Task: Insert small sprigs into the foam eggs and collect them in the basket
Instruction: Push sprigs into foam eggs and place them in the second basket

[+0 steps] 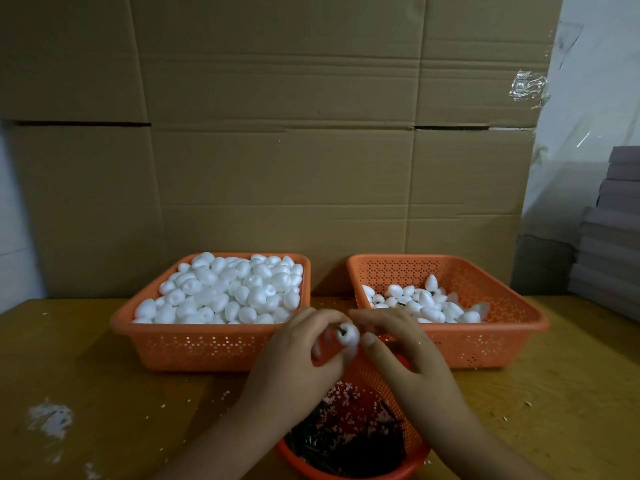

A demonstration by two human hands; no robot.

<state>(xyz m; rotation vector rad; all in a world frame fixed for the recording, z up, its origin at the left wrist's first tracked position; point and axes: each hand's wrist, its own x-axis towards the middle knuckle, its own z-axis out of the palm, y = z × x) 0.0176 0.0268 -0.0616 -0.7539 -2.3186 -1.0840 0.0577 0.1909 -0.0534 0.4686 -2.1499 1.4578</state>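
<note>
At nine o'clock a full orange basket [166,344] brims with plain foam eggs [221,289]. In the middle, the left hand [298,355] and right hand [398,344] both pinch one foam egg [348,335], a dark sprig [338,328] poking out. Toward three o'clock, the collecting basket [485,341] holds finished eggs [422,303]. At six, a round basket [391,431] of sprigs.

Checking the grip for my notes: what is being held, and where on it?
One foam egg, pinched at its sides between the fingers of the left hand and right hand.
</note>
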